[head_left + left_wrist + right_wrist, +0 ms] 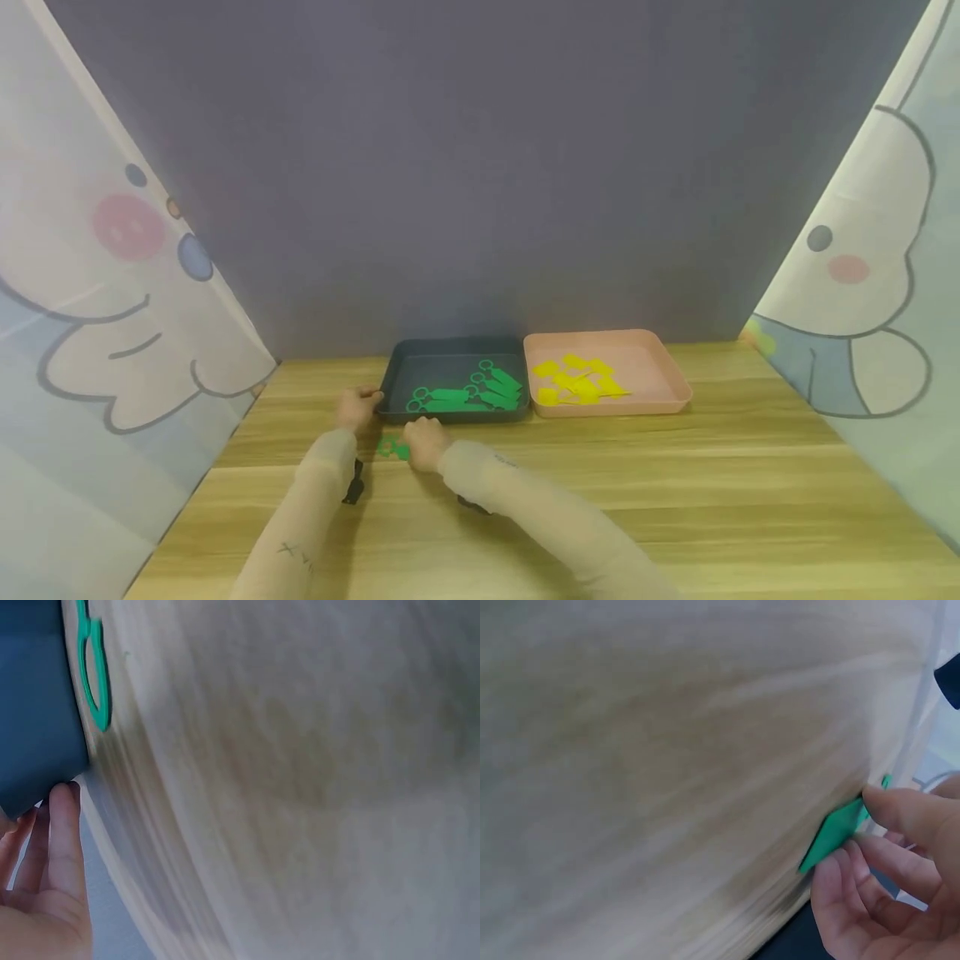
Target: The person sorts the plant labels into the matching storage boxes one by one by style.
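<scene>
My left hand (pixel 358 409) is at the left side of the dark blue tray (pixel 459 350), gripping its side wall; the left wrist view shows its fingers (pixel 66 840) against the tray's corner. Several green tags with ring ends (pixel 450 395) lie inside that tray. In front of it on the table, my right hand (pixel 426 444) pinches another green tag (pixel 834 834) between thumb and fingers. This tag's ring end (pixel 387 447) points left, towards the left hand. The right fingers cover part of the tag.
A pink tray (pixel 660 375) stands directly right of the dark one, with several yellow pieces (pixel 577 383) in it. Both trays sit near the back of the wood-grain table (pixel 675 500), before a grey panel (pixel 495 167). Cartoon-printed sheets (pixel 90 350) stand on both sides.
</scene>
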A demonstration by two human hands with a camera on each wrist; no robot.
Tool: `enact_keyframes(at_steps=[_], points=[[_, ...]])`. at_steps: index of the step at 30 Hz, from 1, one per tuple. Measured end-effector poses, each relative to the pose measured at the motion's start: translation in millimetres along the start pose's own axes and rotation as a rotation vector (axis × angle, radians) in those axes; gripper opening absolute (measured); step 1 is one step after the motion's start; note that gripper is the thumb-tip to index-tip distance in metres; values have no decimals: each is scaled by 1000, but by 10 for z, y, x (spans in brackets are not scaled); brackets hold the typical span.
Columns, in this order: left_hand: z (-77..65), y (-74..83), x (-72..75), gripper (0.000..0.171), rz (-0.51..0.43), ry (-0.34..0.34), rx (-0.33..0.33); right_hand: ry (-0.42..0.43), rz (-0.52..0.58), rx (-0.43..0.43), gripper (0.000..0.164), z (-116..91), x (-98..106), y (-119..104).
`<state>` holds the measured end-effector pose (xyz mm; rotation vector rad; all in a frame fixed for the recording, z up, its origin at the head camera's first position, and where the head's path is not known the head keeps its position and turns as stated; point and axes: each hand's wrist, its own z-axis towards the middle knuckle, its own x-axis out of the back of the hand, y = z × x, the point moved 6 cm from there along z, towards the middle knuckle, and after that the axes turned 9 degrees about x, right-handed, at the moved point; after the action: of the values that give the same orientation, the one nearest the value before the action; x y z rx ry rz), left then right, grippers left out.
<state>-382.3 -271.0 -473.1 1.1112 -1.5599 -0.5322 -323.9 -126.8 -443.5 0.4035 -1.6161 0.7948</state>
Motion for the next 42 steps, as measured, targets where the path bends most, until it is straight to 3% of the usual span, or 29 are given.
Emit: enact_keyframes(at_steps=[4,13,17,22,28,42], points=[[20,10,41,41,17,12,-8,-3,10,31,4,-24,54,22],[-13,-37,32,40,31,-4,11,-20,12,66,14,-167,53,99],[-4,-51,26,39,14,23,1,-28,62,73,12,-250,67,99],[-36,-40,27,37,30,60,-8,-37,88,130,10,-372,146,48],[-56,-5,37,37,34,49,-6,-27,76,190,13,-468,257,67],[-82,83,18,35,11,88,-24,-51,174,98,25,-540,698,353]])
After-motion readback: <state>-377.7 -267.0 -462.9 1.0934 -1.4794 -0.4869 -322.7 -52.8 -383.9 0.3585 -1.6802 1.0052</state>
